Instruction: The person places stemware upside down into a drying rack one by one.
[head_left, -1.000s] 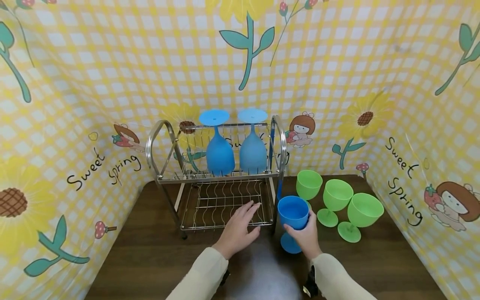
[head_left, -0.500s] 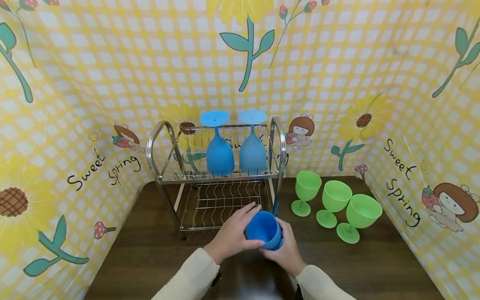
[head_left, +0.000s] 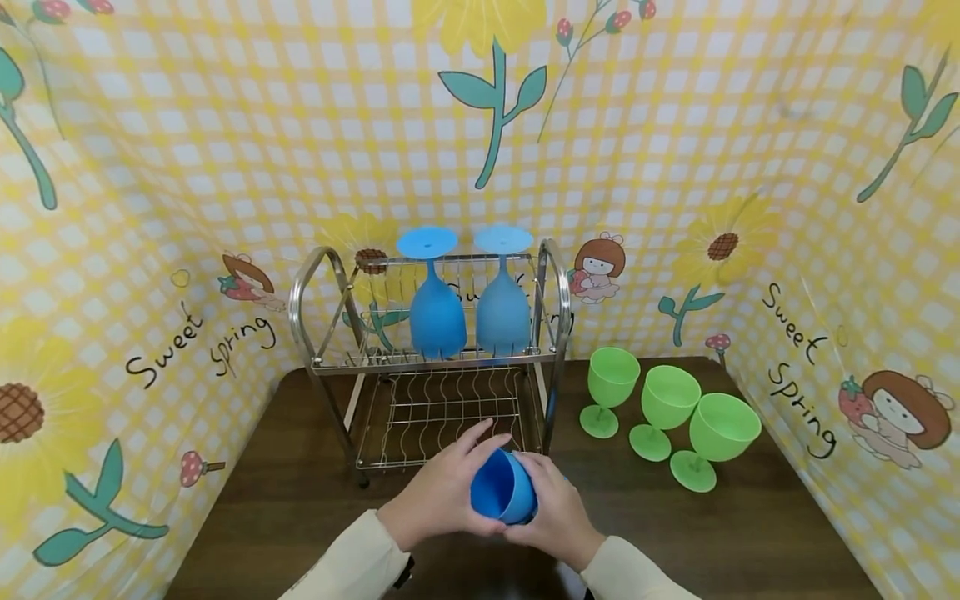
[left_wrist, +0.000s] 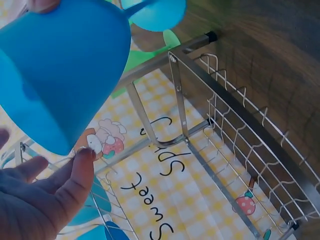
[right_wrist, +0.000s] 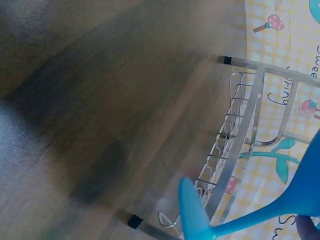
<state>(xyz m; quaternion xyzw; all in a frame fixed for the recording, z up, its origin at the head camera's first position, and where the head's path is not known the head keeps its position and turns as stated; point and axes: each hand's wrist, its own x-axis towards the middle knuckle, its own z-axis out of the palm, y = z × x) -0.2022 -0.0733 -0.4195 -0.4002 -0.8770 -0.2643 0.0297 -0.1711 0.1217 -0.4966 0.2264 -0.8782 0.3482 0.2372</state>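
Note:
Both hands hold a blue plastic goblet (head_left: 519,492) low in front of the rack, over the table. It is tipped over, its mouth facing left. My left hand (head_left: 442,492) has its thumb and fingers about the rim; in the left wrist view, fingertips (left_wrist: 86,155) are right at the edge of the bowl (left_wrist: 75,65). My right hand (head_left: 558,512) grips the bowl from the right. The goblet's stem and round foot (right_wrist: 192,212) show in the right wrist view, while the hands hide them in the head view.
A two-tier metal dish rack (head_left: 435,363) stands behind the hands. On its upper tier are an upturned blue goblet (head_left: 437,321) and a paler blue goblet (head_left: 503,321). Three green goblets (head_left: 613,379) stand upright at the right. Patterned cloth (head_left: 675,125) surrounds the table (head_left: 255,517).
My right hand has brought the blue goblet leftward from beside the green goblets and tipped it from upright. My left hand has come to its rim.

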